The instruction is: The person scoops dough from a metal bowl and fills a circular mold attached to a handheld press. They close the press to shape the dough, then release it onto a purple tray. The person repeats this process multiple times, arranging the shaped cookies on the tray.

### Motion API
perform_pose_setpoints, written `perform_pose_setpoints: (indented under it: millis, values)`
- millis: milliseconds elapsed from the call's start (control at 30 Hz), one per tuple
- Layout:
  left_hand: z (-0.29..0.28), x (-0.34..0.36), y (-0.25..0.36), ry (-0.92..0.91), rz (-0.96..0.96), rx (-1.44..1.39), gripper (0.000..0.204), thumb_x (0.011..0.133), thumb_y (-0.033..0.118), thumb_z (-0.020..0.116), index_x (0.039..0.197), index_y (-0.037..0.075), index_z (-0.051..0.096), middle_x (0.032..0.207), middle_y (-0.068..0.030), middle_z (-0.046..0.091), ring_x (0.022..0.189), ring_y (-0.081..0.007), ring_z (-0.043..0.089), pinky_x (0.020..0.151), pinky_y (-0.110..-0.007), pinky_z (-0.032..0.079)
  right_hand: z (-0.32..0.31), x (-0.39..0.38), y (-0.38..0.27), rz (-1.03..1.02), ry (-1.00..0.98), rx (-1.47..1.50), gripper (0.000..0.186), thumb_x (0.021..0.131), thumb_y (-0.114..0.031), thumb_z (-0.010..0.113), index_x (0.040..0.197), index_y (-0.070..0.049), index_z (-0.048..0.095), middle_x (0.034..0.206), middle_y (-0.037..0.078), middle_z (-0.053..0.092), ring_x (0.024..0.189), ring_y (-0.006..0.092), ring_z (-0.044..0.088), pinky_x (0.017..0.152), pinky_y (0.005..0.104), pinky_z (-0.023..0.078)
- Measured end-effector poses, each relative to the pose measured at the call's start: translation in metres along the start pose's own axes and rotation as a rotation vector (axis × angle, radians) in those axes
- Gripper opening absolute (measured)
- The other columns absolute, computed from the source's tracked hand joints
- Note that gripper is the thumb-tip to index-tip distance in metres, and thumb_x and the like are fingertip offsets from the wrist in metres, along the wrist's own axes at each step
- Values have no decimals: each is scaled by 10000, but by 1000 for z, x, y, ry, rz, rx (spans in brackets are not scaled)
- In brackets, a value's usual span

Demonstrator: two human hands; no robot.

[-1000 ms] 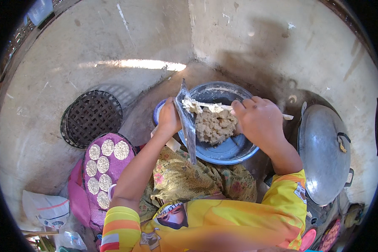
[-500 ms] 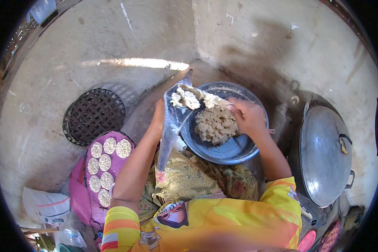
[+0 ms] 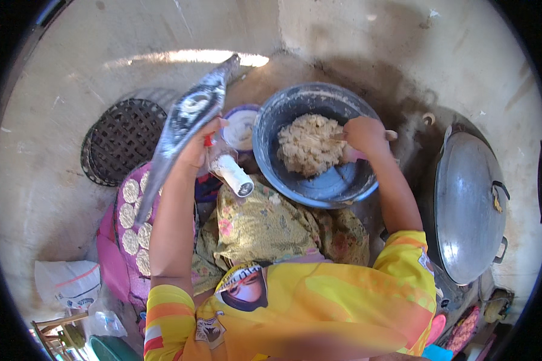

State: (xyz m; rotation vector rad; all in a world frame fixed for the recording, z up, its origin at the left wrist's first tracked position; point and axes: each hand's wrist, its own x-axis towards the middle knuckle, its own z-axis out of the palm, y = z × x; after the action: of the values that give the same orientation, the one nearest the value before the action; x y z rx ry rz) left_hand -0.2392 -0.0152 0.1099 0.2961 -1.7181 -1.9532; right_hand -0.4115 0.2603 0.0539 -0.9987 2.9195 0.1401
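Note:
My left hand [image 3: 202, 144] is closed around a long, dark press-like tool [image 3: 193, 108] with pointed ends, raised and tilted; it is smeared by motion. Pale paste marks its middle. Beneath that hand a white tube [image 3: 235, 177] juts toward me, and a red bit shows at the fingers; how these join is unclear. My right hand [image 3: 367, 135] grips a light-coloured spatula [image 3: 391, 135], its handle end sticking out to the right and its other end at the dough. A lumpy beige dough [image 3: 310, 144] sits in a large dark blue basin [image 3: 316, 195].
Round dough patties [image 3: 129, 215] lie on a purple cloth-covered surface [image 3: 117, 240] at left. Beyond it is a black woven-lattice tray [image 3: 123, 141]. A small purple-rimmed tub [image 3: 244, 111] stands beside the basin. At right sits a large lidded metal pot [image 3: 473, 204]; concrete walls [image 3: 355, 36] rise behind.
My left hand has swung the tool left and tilted it; the dough lump on it no longer shows. My right hand has moved off the tool to the basin with the spatula.

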Motion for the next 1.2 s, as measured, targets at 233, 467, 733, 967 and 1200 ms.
perform_pose_setpoints:
  millis: [233,467,733,967,1200]
  values:
    - [-10,-44,6,27,-29,-28,296,547,-50,625,828,29,576,779,-51,545,717,-153,518,634,-250,413,106,36,-44,-65,-37,-191,160,748,-170,544,812,-134,686,829,88,653,765,226,633,609,332,489]
    - [-46,-64,-32,18,36,-88,333,577,-67,641,890,28,579,836,-56,550,816,-165,517,753,-293,409,101,-35,-114,-1102,283,348,277,677,-238,575,932,-145,629,952,-11,586,1004,149,474,842,377,330]
    - [-67,-74,-49,27,79,-168,447,634,81,744,1026,7,543,900,-109,582,830,-179,566,683,-271,485,92,-38,-133,-1048,238,139,186,645,-167,572,822,-138,621,829,-32,570,888,140,491,815,345,320]
    - [-7,-83,9,-58,175,283,358,675,31,700,1004,10,558,908,-50,588,785,-111,562,705,-224,485,-35,-50,-131,-815,492,1357,232,628,-106,697,857,-112,659,816,11,630,817,171,537,787,312,339]
    - [8,-92,6,-103,-17,-53,376,634,24,698,980,3,553,876,-35,602,776,-83,555,679,-232,471,-88,-71,-166,-755,856,1071,237,613,-134,723,843,-146,669,795,-5,639,792,149,513,780,307,304]
